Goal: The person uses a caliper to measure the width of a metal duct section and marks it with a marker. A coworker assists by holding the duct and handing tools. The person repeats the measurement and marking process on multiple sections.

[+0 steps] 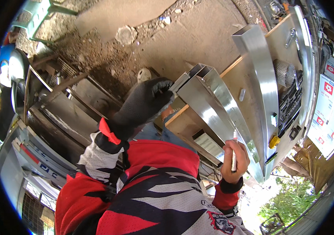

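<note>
Wooden bench (232, 83) under metal tubes (205, 100), mesh cylinder (284, 73), wrench (290, 38).

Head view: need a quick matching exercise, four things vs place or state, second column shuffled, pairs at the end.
Column one
1. Slim white pen
2. Left hand
3. Pale green plastic stool or chair
4. Small yellow object

Column two
A. On the ground, at the picture's upper left
B. By the right-hand edge of a shiny rectangular metal tube
C. Held in the bare right hand
D. Gloved in black

Right pairs: 1-C, 2-D, 3-A, 4-B
</note>
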The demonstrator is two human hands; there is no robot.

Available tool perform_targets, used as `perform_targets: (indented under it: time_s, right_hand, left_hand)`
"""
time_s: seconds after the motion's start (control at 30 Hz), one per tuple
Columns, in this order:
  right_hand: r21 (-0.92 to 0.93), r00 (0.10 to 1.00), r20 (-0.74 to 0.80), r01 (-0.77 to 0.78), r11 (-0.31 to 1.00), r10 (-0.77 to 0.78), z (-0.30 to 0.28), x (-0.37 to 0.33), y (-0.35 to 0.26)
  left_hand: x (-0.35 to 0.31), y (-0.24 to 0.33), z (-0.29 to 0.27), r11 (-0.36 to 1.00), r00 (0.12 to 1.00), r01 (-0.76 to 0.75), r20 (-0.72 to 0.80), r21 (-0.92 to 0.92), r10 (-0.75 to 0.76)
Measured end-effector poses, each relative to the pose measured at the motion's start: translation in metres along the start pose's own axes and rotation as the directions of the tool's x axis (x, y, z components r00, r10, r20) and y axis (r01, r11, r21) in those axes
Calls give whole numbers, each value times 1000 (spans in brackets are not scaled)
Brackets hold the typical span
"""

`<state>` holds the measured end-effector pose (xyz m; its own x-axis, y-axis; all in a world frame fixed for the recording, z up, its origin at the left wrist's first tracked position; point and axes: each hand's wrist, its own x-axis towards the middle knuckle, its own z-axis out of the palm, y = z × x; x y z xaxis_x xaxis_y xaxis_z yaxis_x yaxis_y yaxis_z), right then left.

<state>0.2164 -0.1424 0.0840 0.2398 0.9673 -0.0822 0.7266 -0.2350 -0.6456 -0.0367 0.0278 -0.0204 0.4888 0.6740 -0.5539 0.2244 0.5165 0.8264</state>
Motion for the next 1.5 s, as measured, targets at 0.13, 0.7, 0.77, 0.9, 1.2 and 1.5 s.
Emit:
perform_targets:
  time_s: [0.13,0.7,0.77,0.9,1.2,1.5]
  right_hand:
    - [4,997,16,69,998,-69,0,15,-2]
    - [332,978,-192,137,933,-76,-12,39,-35]
    - [454,984,-179,93,886,-12,-8,37,-50]
    - [827,983,-11,-95,554,184,0,41,-85]
    - [982,960,190,-181,-61,204,-3,65,-142]
    - [972,969,-199,176,158,146,-1,77,-111]
  left_hand:
    - [8,5,4,996,999,-34,-10,78,35]
    - [-66,120,-30,559,657,-704,102,438,747]
    - [-86,129,-24,472,601,-719,116,510,791]
    - [-114,130,-12,317,448,-836,223,449,866]
    - [-97,121,23,-185,-5,-916,451,357,892]
    - [-70,114,42,-265,50,-859,587,438,808]
